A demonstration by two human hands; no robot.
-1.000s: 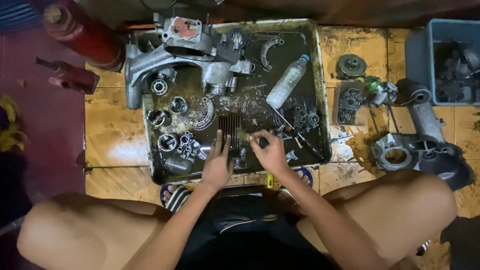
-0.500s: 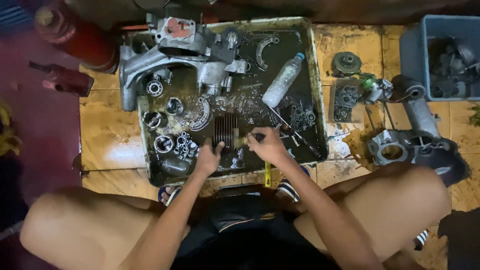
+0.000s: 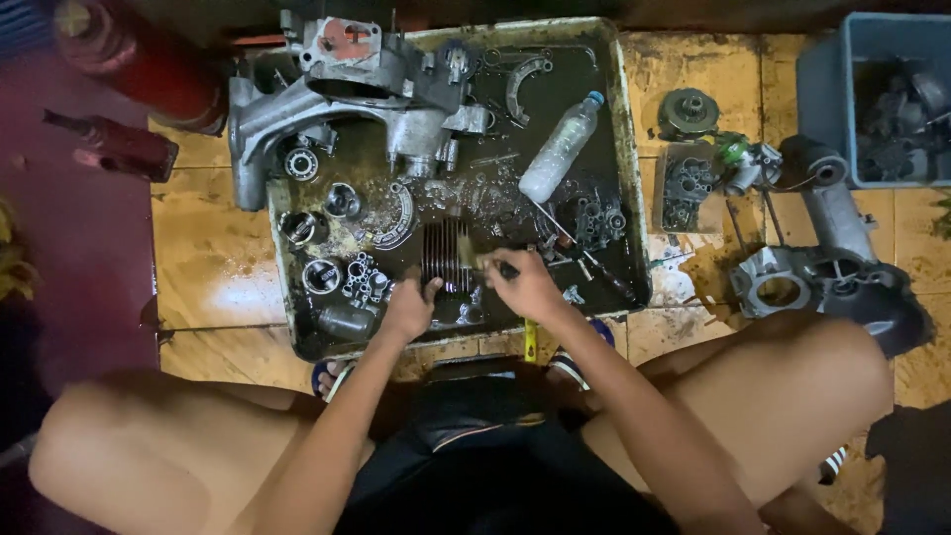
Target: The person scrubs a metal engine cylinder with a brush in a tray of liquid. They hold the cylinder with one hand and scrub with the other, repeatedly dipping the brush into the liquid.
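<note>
Left hand (image 3: 409, 309), grip clenched on the near edge of a finned metal part (image 3: 445, 256), dark and ribbed, lying in the oily tray (image 3: 624, 168). Right hand (image 3: 525, 285), grip grasping a small brush (image 3: 474, 260), bristle end touching the fins just right of the left hand's thumb. Both hands close together, almost touching, over the near middle of the tray.

Just left of the left grip: a cluster of small rings and bearings (image 3: 362, 280), a short metal cylinder (image 3: 347, 321) nearer the body, and round cups farther left. Just right of the right grip: thin rods and a small gear cluster (image 3: 597, 220), all lying in black oil. Farther away from both grips, at the far side of the tray: a large grey engine casing (image 3: 347, 94) and a clear plastic bottle (image 3: 560, 149) lying tilted, cap pointing away.

Well right of the tray, on the tiled floor (image 3: 208, 258): a small sprocket part, a dark engine cover (image 3: 842, 287), and a blue bin (image 3: 872, 89) of parts. Well left and far: a red cylinder (image 3: 139, 64). Below the grips: bare knees to each side, dark shorts between, sandalled feet tucked under the tray's near edge.
</note>
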